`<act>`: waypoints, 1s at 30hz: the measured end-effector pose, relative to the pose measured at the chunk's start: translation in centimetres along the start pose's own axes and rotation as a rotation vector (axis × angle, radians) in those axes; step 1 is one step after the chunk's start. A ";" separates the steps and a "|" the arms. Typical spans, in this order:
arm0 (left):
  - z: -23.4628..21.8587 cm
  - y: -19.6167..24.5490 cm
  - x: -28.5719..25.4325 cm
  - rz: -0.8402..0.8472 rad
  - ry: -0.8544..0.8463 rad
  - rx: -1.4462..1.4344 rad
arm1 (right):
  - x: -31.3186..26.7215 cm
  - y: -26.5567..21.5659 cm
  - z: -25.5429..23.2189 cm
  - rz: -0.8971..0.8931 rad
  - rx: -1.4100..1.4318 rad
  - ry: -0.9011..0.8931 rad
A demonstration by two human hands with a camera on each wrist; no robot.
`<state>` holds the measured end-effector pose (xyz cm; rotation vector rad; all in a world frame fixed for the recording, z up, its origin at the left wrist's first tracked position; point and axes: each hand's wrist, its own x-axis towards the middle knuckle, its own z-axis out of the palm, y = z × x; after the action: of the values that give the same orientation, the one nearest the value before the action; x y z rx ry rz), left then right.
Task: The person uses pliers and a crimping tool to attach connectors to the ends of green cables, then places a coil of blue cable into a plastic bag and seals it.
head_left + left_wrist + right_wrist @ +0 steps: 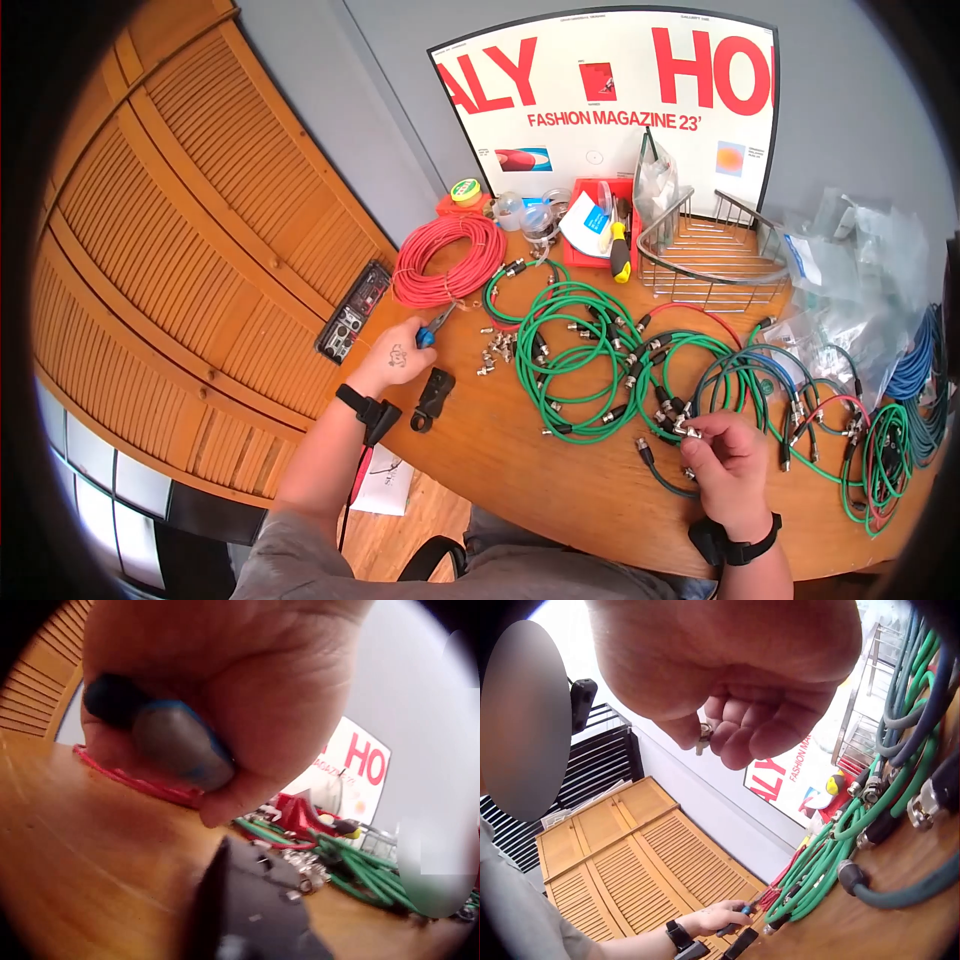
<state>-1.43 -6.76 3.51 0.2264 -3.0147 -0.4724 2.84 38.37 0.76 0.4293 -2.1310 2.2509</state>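
Observation:
My left hand (395, 358) grips a small tool with blue and black handles (426, 337), its metal tip pointing toward a red cable coil (450, 260). In the left wrist view, fingers of the left hand (225, 682) curl round the handles (180, 742). A black tool (432, 398) lies on the table below that hand. Between thumb and fingertips, my right hand (732, 468) pinches a small metal connector (704, 735), over the near edge of the green cables (570, 365). The right wrist view shows the other fingers of this hand (735, 682) curled in.
Loose metal connectors (498, 347) lie left of the green coils. Behind stand a red bin (590, 255) with a yellow-black screwdriver (619, 252), a wire rack (710, 262) and a poster (610, 60). Plastic bags (850, 270) and blue cables (915, 360) are at right.

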 end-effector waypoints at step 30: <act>2.4 1.5 -10.5 -0.056 0.013 0.020 | 0.0 -0.4 0.8 0.064 0.063 -0.036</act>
<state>8.45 -3.01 1.09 0.3153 -3.0079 -0.4442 3.09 37.65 1.15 0.4122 -2.1248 2.3679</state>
